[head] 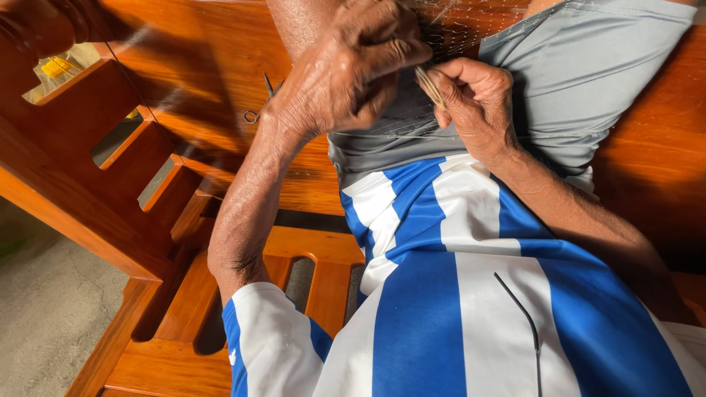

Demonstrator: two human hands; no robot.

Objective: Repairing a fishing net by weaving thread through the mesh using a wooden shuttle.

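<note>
Polished orange-brown wood is filling most of the view: a wooden bench (184,88) with slatted armrests, sitting on a grey concrete floor (44,323) at eight o'clock. A person is sitting on it, looking down along a blue-and-white striped shirt (441,294) at six o'clock and grey shorts (581,66) at one o'clock.

Fine, nearly clear netting (441,29) is lying draped over the lap at twelve o'clock, its mesh only faintly showing against the grey cloth. Both hands are working close together on it. The left hand (346,73), at eleven o'clock, is curling shut, its fingers pinching a bit of the mesh. The right hand (478,103), just beside it at one o'clock, is closing around a thin pale netting needle (430,87), tip pointing up toward the left fingers.

Small scissors (261,103) are lying on the bench seat at ten o'clock, partly hidden behind the left wrist.

Judging by the grip, a knot or mesh loop is being formed. Passing the needle through the pinched loop calls for steady tension from the left fingers and a small, precise push.
</note>
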